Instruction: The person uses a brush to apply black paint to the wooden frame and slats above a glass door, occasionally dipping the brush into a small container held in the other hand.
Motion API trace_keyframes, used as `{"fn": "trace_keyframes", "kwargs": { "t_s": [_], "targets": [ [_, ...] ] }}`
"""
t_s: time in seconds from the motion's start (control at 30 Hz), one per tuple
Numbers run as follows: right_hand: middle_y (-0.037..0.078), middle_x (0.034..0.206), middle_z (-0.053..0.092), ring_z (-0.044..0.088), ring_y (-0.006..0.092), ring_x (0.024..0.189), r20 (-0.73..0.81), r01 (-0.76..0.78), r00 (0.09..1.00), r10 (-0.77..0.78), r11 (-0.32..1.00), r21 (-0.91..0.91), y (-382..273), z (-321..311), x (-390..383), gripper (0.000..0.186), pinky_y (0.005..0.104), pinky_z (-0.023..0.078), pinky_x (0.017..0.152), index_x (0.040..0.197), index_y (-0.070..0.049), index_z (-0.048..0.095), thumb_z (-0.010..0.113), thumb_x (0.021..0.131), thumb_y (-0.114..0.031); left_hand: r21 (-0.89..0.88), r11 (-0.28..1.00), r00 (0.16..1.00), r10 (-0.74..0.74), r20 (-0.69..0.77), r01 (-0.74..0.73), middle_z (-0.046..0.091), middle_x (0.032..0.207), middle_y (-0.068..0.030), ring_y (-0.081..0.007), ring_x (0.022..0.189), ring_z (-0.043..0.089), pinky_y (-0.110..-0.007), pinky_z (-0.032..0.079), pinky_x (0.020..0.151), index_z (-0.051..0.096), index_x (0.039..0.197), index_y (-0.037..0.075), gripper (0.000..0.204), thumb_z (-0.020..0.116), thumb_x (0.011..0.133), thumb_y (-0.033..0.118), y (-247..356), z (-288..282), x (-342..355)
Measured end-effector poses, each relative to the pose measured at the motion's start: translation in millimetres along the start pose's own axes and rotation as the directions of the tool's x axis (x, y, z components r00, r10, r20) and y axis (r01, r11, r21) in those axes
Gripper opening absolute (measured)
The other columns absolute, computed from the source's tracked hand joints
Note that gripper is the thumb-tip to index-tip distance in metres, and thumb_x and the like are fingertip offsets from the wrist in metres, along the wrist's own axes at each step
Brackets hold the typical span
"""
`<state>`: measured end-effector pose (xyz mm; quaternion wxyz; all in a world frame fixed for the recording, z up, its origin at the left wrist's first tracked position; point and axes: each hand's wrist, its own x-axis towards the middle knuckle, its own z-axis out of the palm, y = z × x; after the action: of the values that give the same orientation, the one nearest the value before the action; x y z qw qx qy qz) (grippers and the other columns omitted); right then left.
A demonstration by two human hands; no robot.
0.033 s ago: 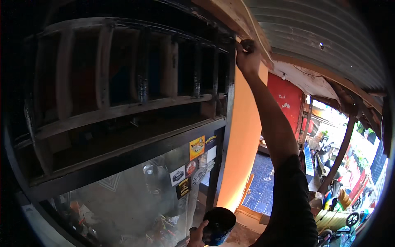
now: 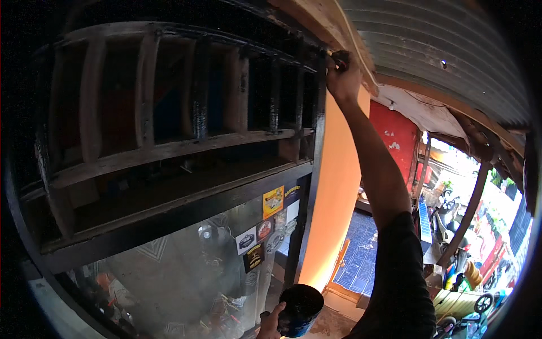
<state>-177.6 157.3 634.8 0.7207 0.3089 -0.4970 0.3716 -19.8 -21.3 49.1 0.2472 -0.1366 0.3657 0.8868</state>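
Left hand (image 2: 272,321) low with a pail (image 2: 302,329); right hand (image 2: 344,83) raised.
Near, lower centre: the pail is gripped at its rim, thumb over the left edge, apparently to keep its mouth upward. Farther, upper right of centre: fingers close on a small dark object (image 2: 341,59), kind unclear, lifted presumably to reach the slatted frame's (image 2: 169,148) top corner. Beyond: blue tiles (image 2: 355,254).

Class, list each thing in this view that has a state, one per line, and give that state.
Right hand: raised, closed around something dark, unclear what
Left hand: gripping the can's side
Can: open-topped, contents too dark to tell
Slats: some black, some bare wood
Glass: reflective, partly covered by stickers
Red wall: marked with pale patches
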Motion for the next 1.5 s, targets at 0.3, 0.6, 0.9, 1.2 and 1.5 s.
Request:
{"fn": "trace_keyframes", "kwargs": {
  "t_s": [0.3, 0.6, 0.9, 1.2, 1.5],
  "targets": [
    [0.017, 0.099, 0.068, 0.063, 0.0386, 0.097, 0.637, 0.383, 0.771, 0.004, 0.796, -0.469, -15.9, -44.7, 32.1, 0.023, 0.0443, 0.051, 0.077, 0.107, -0.01, 0.062, 0.065, 0.087, -0.02, -0.042, 0.992, 0.977, 0.111, -0.184, -0.121, 0.059, 0.112, -0.0253, -0.035, 0.099, 0.065, -0.053, 0.057, 0.079, 0.038, 0.124, -0.008, 0.071, 0.08, 0.076, 0.021, -11.0, -28.3, 37.3],
    [0.018, 0.098, 0.067, 0.061, 0.0435, 0.092, 0.555, 0.506, 0.816, -0.164, 0.667, -0.547, -14.6, -35.3, 23.5, 0.021, 0.0488, 0.05, 0.074, 0.107, -0.014, 0.062, 0.063, 0.087, -0.017, -0.064, 0.996, 0.995, 0.054, -0.078, -0.059, 0.051, 0.112, -0.0283, -0.0342, 0.088, 0.066, -0.045, 0.06, 0.072, 0.022, 0.128, -0.011, 0.099, 0.088, 0.065, 0.027, -26.0, -29.8, 60.2],
    [0.014, 0.091, 0.07, 0.069, 0.0245, 0.084, 0.61, 0.288, 0.788, -0.088, 0.928, -0.238, -18.0, -47.9, 56.7, 0.021, 0.0357, 0.052, 0.074, 0.095, -0.004, 0.065, 0.071, 0.085, -0.021, 0.021, 0.992, 0.987, 0.124, -0.1, -0.123, 0.048, 0.113, -0.0286, -0.0303, 0.089, 0.065, -0.038, 0.06, 0.076, 0.023, 0.125, -0.013, 0.099, 0.089, 0.063, 0.028, -22.8, -25.3, 60.1],
    [0.017, 0.092, 0.068, 0.066, 0.0381, 0.087, 0.587, 0.46, 0.807, -0.063, 0.689, -0.559, -11.2, -39.6, 20.8, 0.014, 0.0418, 0.052, 0.07, 0.1, -0.01, 0.063, 0.064, 0.088, -0.017, 0.101, 0.993, 0.986, 0.078, -0.148, -0.063, 0.046, 0.119, -0.029, -0.0329, 0.103, 0.059, -0.04, 0.054, 0.085, 0.022, 0.13, -0.011, 0.107, 0.089, 0.061, 0.037, -23.0, -25.7, 57.5],
    [0.012, 0.084, 0.069, 0.065, 0.0198, 0.075, 0.724, 0.414, 0.688, -0.045, 0.844, -0.341, -32.6, -50.0, 45.6, 0.017, 0.0314, 0.05, 0.071, 0.093, -0.004, 0.064, 0.071, 0.083, -0.015, 0.084, 0.987, 0.971, 0.149, -0.185, -0.135, 0.05, 0.117, -0.0271, -0.0311, 0.094, 0.064, -0.041, 0.058, 0.078, 0.026, 0.127, -0.011, 0.101, 0.09, 0.06, 0.029, -2.1, 2.5, 20.3]
  ]
}}
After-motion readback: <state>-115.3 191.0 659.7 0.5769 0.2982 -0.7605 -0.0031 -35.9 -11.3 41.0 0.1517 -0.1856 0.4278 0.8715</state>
